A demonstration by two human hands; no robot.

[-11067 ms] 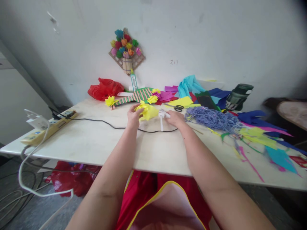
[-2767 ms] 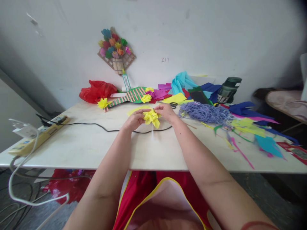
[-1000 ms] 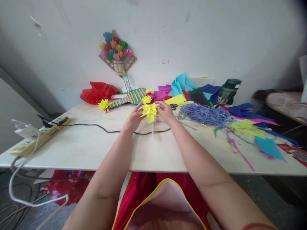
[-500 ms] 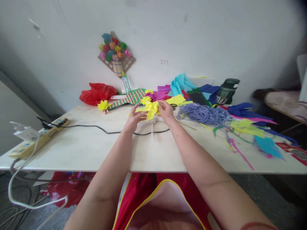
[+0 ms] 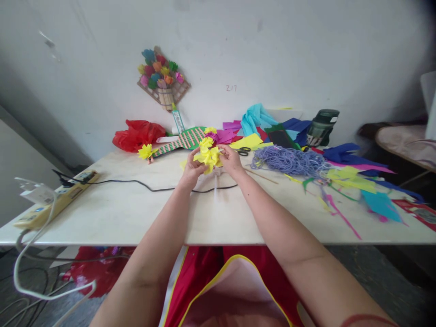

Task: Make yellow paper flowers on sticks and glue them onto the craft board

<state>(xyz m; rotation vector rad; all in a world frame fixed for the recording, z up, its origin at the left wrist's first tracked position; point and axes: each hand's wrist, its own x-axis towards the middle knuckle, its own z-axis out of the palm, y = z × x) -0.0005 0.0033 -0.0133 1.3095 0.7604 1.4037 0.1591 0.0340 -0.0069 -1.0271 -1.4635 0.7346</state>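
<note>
Between my two hands is a yellow crepe-paper flower (image 5: 210,159) with ruffled petals, above the middle of the table. My left hand (image 5: 192,171) pinches its lower left edge between thumb and fingers. My right hand (image 5: 230,160) grips the right side, its fingertips partly behind the petals. Under the hands, a translucent stick (image 5: 215,185) points toward me; what it belongs to is mostly hidden. Just beyond lies a green board (image 5: 193,137) shaped like a stringed instrument, crossed by pale strips. One yellow paper flower (image 5: 146,151) sits at its narrow end.
Scissors (image 5: 243,151) lie right of my right hand, near a tangle of purple string (image 5: 289,162). Coloured paper and a dark green bottle (image 5: 322,128) are behind. A black cord (image 5: 143,182) runs from the power strip (image 5: 54,202). A red plastic bag (image 5: 138,135) stands back left.
The yellow flower has turned and shifted slightly left in my hands, its petals now bunched more closely. My right hand has moved slightly left and my left fingers have closed in on the paper.
</note>
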